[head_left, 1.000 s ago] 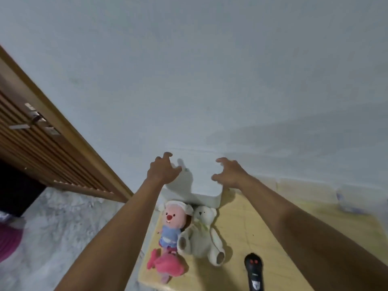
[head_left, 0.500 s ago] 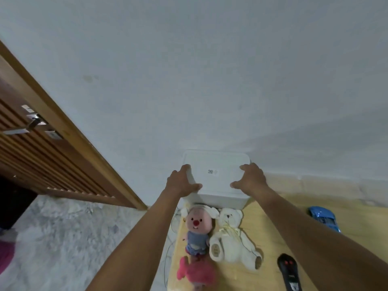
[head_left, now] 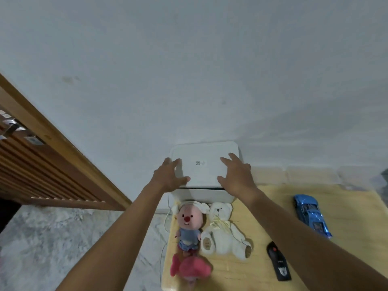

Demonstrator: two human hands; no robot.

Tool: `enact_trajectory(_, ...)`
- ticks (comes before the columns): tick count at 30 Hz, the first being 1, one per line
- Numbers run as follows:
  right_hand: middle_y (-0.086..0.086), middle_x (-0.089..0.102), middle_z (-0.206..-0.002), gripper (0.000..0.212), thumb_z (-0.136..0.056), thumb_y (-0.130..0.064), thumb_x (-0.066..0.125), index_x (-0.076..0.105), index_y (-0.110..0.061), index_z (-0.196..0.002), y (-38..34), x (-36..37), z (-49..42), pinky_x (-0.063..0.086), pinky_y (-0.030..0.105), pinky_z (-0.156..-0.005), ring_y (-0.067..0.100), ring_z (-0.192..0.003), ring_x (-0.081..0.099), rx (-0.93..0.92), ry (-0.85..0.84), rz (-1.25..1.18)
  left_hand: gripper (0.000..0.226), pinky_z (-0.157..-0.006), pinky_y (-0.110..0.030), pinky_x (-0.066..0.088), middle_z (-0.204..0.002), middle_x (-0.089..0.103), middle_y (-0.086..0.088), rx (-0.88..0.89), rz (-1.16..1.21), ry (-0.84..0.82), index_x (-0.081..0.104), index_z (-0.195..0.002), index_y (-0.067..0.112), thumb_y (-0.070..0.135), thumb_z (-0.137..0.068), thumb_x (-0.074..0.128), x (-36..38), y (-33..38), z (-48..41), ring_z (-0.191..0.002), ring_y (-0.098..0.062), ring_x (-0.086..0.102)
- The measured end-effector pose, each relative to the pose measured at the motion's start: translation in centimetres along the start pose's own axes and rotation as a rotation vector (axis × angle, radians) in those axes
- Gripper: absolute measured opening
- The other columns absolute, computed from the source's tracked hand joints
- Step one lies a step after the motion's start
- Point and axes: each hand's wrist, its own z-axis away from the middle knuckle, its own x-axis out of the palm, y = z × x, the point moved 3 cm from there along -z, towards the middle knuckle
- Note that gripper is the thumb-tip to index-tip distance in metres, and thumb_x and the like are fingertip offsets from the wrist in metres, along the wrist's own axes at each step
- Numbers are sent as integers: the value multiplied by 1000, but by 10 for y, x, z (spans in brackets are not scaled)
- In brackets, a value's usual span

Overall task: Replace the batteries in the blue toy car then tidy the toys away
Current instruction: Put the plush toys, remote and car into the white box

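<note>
Both hands lie spread on the flat white lid (head_left: 206, 153) of a plastic box (head_left: 201, 195) with rounded corners. The left hand (head_left: 170, 175) covers the lid's near left corner, fingers fanned and only slightly bent, thumb along the front edge. The right hand (head_left: 237, 175) rests the same way on the right side. Neither visibly clamps the lid; a thin dark gap shows under its front edge.

The box stands at the back of a pale wooden table (head_left: 346, 206), against the wall. The glossy blue toy car (head_left: 312, 215) sits on the table's right side, well apart from the box. A black remote (head_left: 278, 261) lies near it. In front of the box lie a fluffy white teddy bear (head_left: 222, 229), a pink-faced doll (head_left: 189, 225) in blue, and a fuzzy pink fish (head_left: 191, 269).
</note>
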Motion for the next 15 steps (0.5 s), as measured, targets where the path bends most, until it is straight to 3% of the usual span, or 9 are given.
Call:
enact_trajectory(3,-2,16,-167,65,-96,-31,59,33,-28,-156,7,-17,13,23,35,-117,32,-148,26,-24,18,-34,73,-106,-45,43,-140,46,-5,37,-63,71,44,-150,24,53,-89,71,-8,22,7,-120,-31,57)
enact_trajectory(7,-1,19,-166,63,-96,-27,59,36,-29,-155,44,-53,33,20,35,-119,31,-150,23,12,79,-128,68,-106,-47,45,-144,50,-1,118,-153,139,48,-147,26,55,-90,69,-6,82,14,-132,-29,51)
enact_trajectory(12,3,22,-165,64,-93,-25,60,40,-26,-153,152,-97,70,16,35,-123,25,-152,22,155,124,-123,68,-108,-46,41,-145,48,-5,211,-171,71,47,-148,24,55,-91,67,56,203,21,-130,-32,53)
enact_trajectory(15,6,29,-162,65,-88,-24,65,46,-23,-150,239,-114,104,23,38,-122,24,-149,29,276,161,-132,64,-104,-46,42,-144,46,-6,266,-170,-14,47,-145,23,53,-92,64,120,279,30,-129,-34,52)
